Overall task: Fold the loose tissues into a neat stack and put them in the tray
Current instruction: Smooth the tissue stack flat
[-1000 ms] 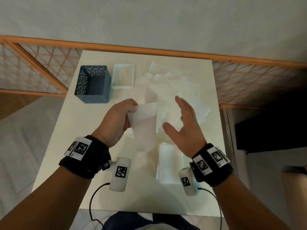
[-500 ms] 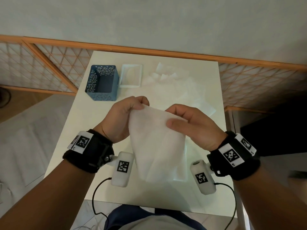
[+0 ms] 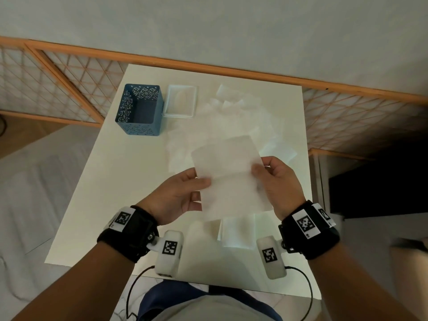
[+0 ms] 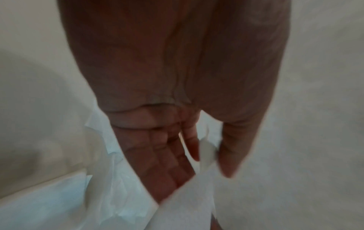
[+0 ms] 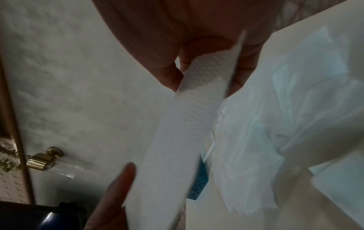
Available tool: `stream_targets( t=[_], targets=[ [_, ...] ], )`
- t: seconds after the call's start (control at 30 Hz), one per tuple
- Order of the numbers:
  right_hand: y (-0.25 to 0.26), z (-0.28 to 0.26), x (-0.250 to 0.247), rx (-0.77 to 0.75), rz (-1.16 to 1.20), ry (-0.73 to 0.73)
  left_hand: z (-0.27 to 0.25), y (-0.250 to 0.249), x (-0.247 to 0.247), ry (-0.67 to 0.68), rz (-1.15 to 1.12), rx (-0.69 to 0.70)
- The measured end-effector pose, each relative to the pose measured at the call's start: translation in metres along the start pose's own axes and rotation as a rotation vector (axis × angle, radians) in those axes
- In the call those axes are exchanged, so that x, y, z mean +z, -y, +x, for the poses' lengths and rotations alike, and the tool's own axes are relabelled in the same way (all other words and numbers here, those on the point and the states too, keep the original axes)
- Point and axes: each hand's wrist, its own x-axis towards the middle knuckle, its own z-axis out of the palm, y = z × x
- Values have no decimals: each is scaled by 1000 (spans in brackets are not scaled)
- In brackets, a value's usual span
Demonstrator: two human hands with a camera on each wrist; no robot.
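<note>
A white tissue (image 3: 228,177) is held flat above the table between both hands. My left hand (image 3: 185,193) pinches its left edge, thumb on top. My right hand (image 3: 275,179) pinches the right edge. The left wrist view shows the tissue (image 4: 204,155) caught between thumb and fingers. The right wrist view shows the tissue (image 5: 181,132) edge-on under the thumb. Loose tissues (image 3: 234,119) lie spread over the far middle of the table. A folded stack (image 3: 238,231) sits near the front edge under my hands. The small white tray (image 3: 181,104) stands at the back.
A blue perforated box (image 3: 139,110) stands left of the tray. The white table (image 3: 120,181) ends close to my body and at the right. An orange lattice rail (image 3: 58,84) runs behind it. A dark cabinet (image 3: 379,188) stands to the right.
The tissue hung from my left hand while the right was open. Then both hands gripped it, and now it is spread flat between them with the far half raised.
</note>
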Motion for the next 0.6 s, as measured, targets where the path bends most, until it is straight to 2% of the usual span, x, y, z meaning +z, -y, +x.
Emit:
stream_targets(
  t=[0.17,0.4,0.6],
  targets=[
    [-7,-2,-8,-43,38,78,4,1,7,-45,57,140],
    [-6,0,-15,-90,36,108,5,-8,8,-45,33,149],
    [-7,-2,-15,-100,107,140,8,-2,5,-81,127,270]
  ],
)
